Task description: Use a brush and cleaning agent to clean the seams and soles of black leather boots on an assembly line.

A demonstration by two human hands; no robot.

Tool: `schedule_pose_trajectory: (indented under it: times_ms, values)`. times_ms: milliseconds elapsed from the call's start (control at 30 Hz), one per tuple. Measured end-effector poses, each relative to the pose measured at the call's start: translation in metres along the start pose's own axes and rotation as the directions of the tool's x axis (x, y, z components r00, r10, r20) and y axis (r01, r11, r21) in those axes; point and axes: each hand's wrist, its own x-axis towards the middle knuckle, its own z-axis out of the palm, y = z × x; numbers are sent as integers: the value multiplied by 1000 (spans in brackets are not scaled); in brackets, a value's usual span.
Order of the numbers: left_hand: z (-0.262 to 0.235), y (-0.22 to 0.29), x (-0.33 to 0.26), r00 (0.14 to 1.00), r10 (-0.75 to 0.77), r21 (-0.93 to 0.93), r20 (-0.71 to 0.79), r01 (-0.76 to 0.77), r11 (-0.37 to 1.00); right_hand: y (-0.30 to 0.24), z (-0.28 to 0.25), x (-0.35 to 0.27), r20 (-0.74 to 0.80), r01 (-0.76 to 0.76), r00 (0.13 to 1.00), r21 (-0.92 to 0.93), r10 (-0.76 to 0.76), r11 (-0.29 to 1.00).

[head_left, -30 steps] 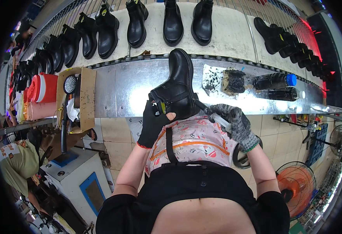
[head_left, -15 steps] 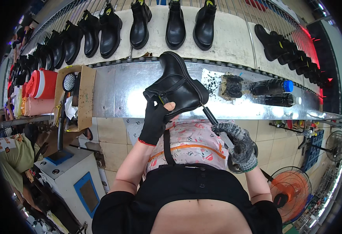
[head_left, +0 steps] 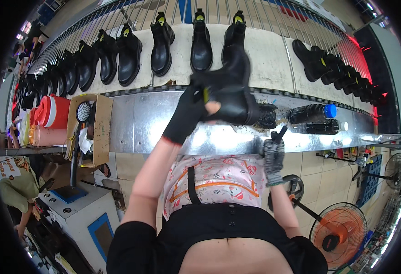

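Note:
My left hand [head_left: 187, 114], in a black glove, holds a black ankle boot [head_left: 232, 86] up over the metal bench, gripping it at the opening. My right hand [head_left: 273, 153], in a grey speckled glove, is closed on a dark-handled tool [head_left: 279, 133] just below the boot's sole, near the bench's front edge. The tool's working end is hidden. A patterned apron covers my lap beneath both hands.
A conveyor [head_left: 273, 59] behind the bench carries a row of black boots [head_left: 161, 41]. Two dark bottles [head_left: 312, 114] lie on the metal bench [head_left: 136, 123] at right. A cardboard box [head_left: 102, 123] and red jug [head_left: 54, 112] stand left. A fan [head_left: 342, 228] stands lower right.
My left hand has lifted the boot up and away toward the conveyor. My right hand has come off the boot, dropped, then risen to the bench edge with the tool.

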Motion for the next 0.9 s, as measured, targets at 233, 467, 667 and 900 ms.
schedule_pose_trajectory:
  times_ms: [233,467,667,900]
  values:
    - [73,-30,194,998,-57,383,-15,59,922,98,-20,30,208,-299,954,694,215,655]
    - [101,-100,270,987,112,886,114,-152,438,50,4,16,108,-402,905,532,411,745]
    - [70,-111,252,656,586,826,-475,104,554,34,19,8,40,-300,952,309,303,903]
    - [14,-121,240,874,266,913,-406,400,79,45,23,6,-75,-190,979,-4,189,982]
